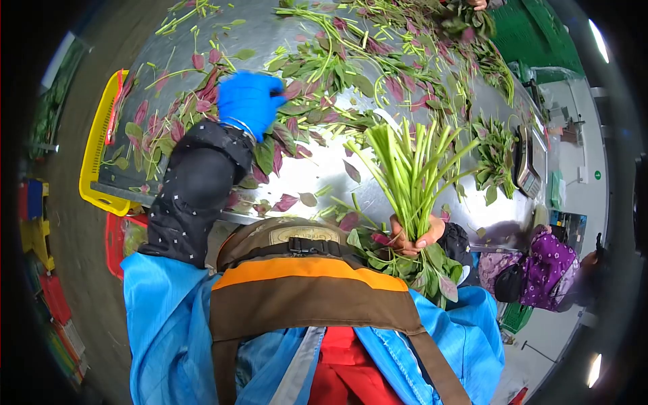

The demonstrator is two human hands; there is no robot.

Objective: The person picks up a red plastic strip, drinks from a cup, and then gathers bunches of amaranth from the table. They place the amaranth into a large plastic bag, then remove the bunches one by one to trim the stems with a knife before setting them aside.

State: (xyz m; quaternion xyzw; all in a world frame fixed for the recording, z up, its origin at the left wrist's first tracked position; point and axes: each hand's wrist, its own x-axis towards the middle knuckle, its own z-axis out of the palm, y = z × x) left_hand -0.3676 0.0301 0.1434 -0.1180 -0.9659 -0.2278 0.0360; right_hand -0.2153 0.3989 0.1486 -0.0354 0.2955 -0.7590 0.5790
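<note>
My right hand (pixel 417 237), bare, is closed round a bunch of amaranth greens (pixel 413 169) near my body. The cut pale-green stems point up and away, and the leaves hang below the fist. My left hand (pixel 250 101), in a blue glove, is over the loose amaranth stalks (pixel 317 64) on the metal table (pixel 304 172). Its fingers are smeared by motion and turned away, so I cannot make out whether it grips anything. Green and purple leaves lie around it and beside the sleeve.
A yellow basket (pixel 101 145) stands at the table's left edge, with a red crate (pixel 116 244) below. On the right are a gathered bunch (pixel 496 152) and a scale (pixel 528 162). A co-worker's hand (pixel 478 4) is at the top; a person in purple (pixel 550 270) is at right.
</note>
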